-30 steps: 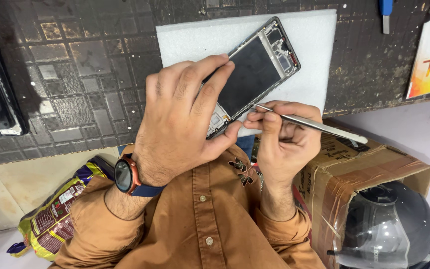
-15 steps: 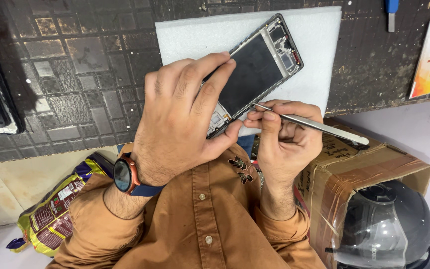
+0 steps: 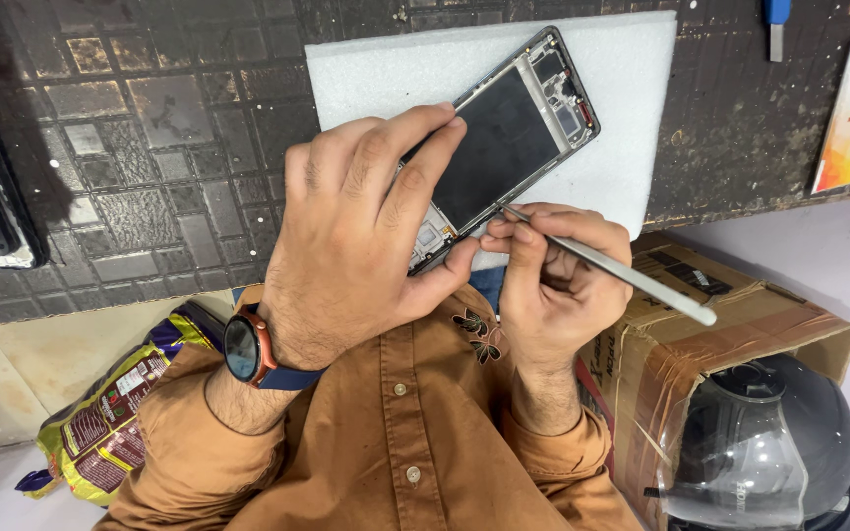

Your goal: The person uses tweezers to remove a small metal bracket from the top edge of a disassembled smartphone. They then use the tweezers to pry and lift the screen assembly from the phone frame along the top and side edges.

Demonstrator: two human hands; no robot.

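At frame centre my left hand (image 3: 361, 236) clamps the opened phone (image 3: 504, 147) on the foam pad (image 3: 622, 118) while my right hand's (image 3: 553, 285) fingers pinch a metal tool (image 3: 612, 267).

**Opened phone and thin metal tool on the foam pad**

The opened phone (image 3: 504, 147) is lying on a white foam pad (image 3: 632, 108), and it is turning diagonally, with its upper end pointing to the upper right. Its back cover is off, so a large dark flat panel is showing in the middle, inside a dark frame. Small metal parts and camera openings are sitting at the upper end, and a pale circuit part is showing at the lower end. The lower left part is hiding under the left hand (image 3: 366, 236). The thin metal tool (image 3: 612, 265) is slanting, and its tip is touching the phone's lower right edge, while the right hand (image 3: 553, 285) is gripping it.
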